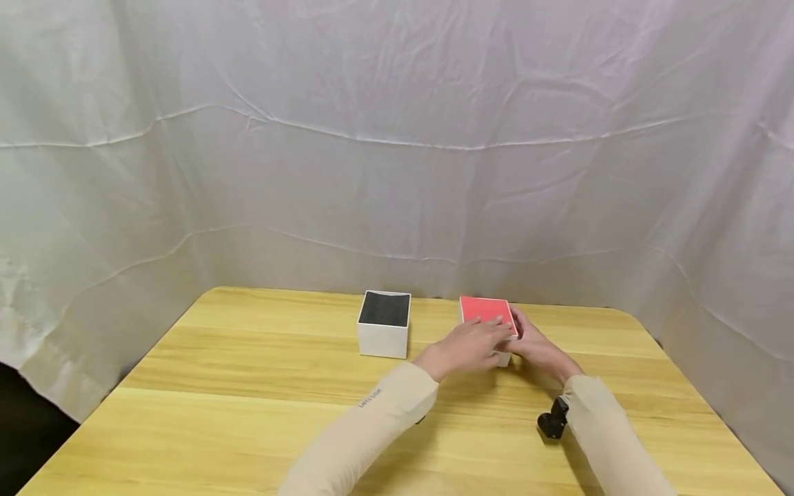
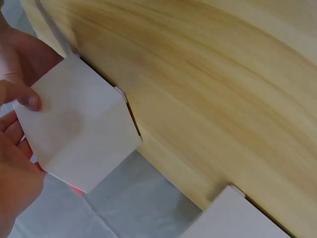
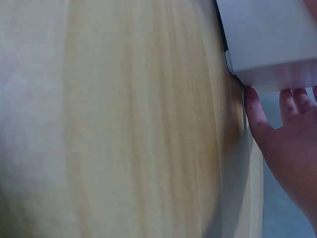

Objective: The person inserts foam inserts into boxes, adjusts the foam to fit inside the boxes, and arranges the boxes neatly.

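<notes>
A white box with a red top (image 1: pixel 486 310) stands on the wooden table (image 1: pixel 248 386), right of centre. My left hand (image 1: pixel 474 343) lies over its near edge, fingers across the red top; in the left wrist view its thumb (image 2: pixel 27 100) presses the box's white side (image 2: pixel 79 134). My right hand (image 1: pixel 535 348) lies against the box's right side. In the right wrist view the right hand's fingers (image 3: pixel 290 106) reach straight up to the box's white wall (image 3: pixel 270 39). A second white box with a black top (image 1: pixel 384 322) stands apart to the left, untouched.
A wrinkled white cloth (image 1: pixel 397 138) hangs behind and around the table. The black-topped box (image 2: pixel 233 218) shows at the bottom edge of the left wrist view. A black wrist camera (image 1: pixel 554 418) sits on my right forearm. The table's back edge runs just behind both boxes.
</notes>
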